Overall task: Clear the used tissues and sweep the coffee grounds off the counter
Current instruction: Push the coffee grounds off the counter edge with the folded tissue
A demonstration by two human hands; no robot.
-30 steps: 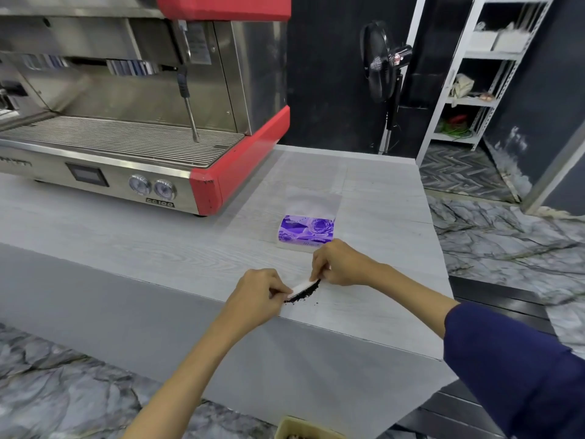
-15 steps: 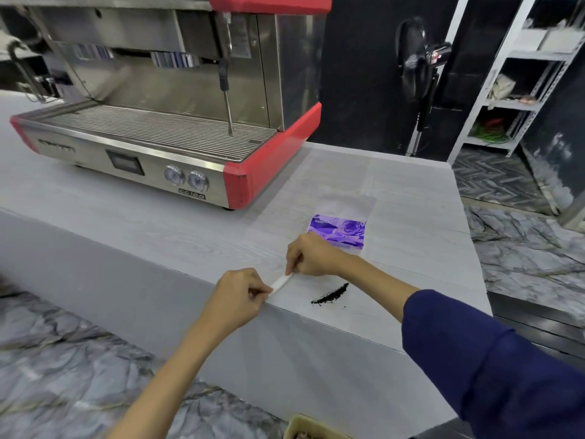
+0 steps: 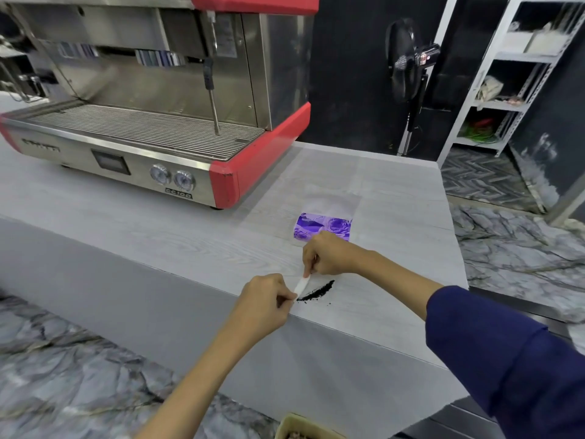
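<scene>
Tissue point(image 3: 301, 284) pinched taut between left hand point(image 3: 264, 301) and right hand point(image 3: 329, 253), beside coffee grounds point(image 3: 316, 292).

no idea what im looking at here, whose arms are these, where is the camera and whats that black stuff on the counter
The camera sits on a person's head, looking forward and down, so the two arms reaching in from the bottom are that person's own. There is no robot; the work is done with bare hands.

The left hand and the right hand each pinch one end of a folded white tissue, stretched between them just above the pale counter. Right beside the tissue lies a short dark line of coffee grounds, near the counter's front edge. It looks as if the tissue serves as a scraper to sweep them.

Behind the right hand lies a purple tissue pack. The big steel and red box at the back left is an espresso machine. At the bottom edge, below the counter, shows the rim of a bin.
</scene>
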